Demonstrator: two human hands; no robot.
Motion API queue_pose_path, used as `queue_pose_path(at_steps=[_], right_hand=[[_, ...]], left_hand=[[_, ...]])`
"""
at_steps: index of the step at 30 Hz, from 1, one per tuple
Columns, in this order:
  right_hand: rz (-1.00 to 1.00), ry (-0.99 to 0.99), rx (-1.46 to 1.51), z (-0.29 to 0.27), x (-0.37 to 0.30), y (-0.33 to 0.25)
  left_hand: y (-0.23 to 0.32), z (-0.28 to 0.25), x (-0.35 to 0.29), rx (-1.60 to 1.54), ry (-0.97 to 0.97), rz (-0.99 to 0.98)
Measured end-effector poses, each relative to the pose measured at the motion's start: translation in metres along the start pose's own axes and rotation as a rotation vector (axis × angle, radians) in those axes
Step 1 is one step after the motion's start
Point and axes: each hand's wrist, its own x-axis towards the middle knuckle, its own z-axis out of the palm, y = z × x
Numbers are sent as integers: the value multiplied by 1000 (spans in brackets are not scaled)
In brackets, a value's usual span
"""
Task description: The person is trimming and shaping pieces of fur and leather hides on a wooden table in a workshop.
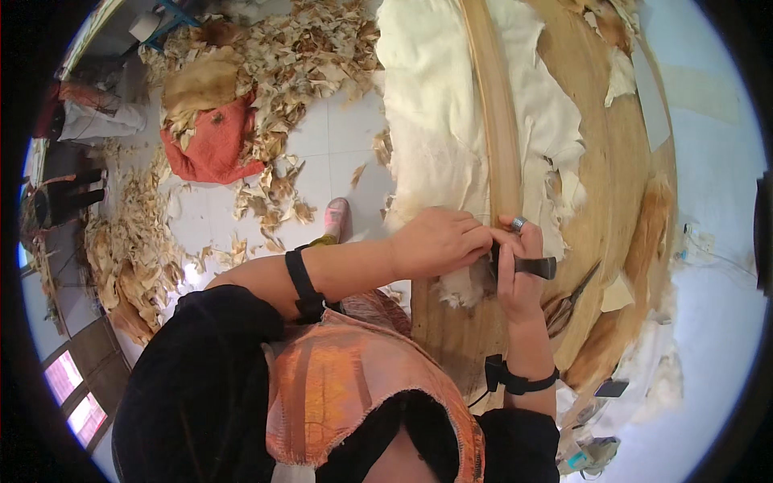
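Note:
My left hand [443, 241] reaches over from the left with its fingers closed, meeting the fingertips of my right hand; what it pinches, if anything, is hidden. My right hand [522, 270] is closed around a short tool with a flared, dark metallic end [538, 267]. A wide metal ring [518, 222] sits on one of its fingers. Both hands are above the near end of a long wooden strip [498, 113], which lies along a cream-coloured hide [427, 121]. The hide has a ragged edge and is spread on a wooden table [604, 169].
Scissors [573, 299] lie on the table right of my right hand. Brown fur pieces [656, 225] line its right edge, with a phone [612, 389] near the lower right. Hide scraps [274, 64] and a red cloth [213, 149] cover floor at left. A person [68, 197] is at far left.

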Motion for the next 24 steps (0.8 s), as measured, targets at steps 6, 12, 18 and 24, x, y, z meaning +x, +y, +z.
queue_pose_path(at_steps=[6, 12, 18, 24], right_hand=[[7, 18, 22, 6, 19, 4], [-63, 73, -13, 15, 44, 12], [-121, 133, -96, 25, 85, 24], [-135, 197, -4, 36, 130, 29]], left_hand=[[1, -4, -5, -175, -12, 9], [-2, -16, -3, -420, -30, -71], [1, -44, 7, -587, -18, -77], [2, -103, 8, -769, 135, -136]])
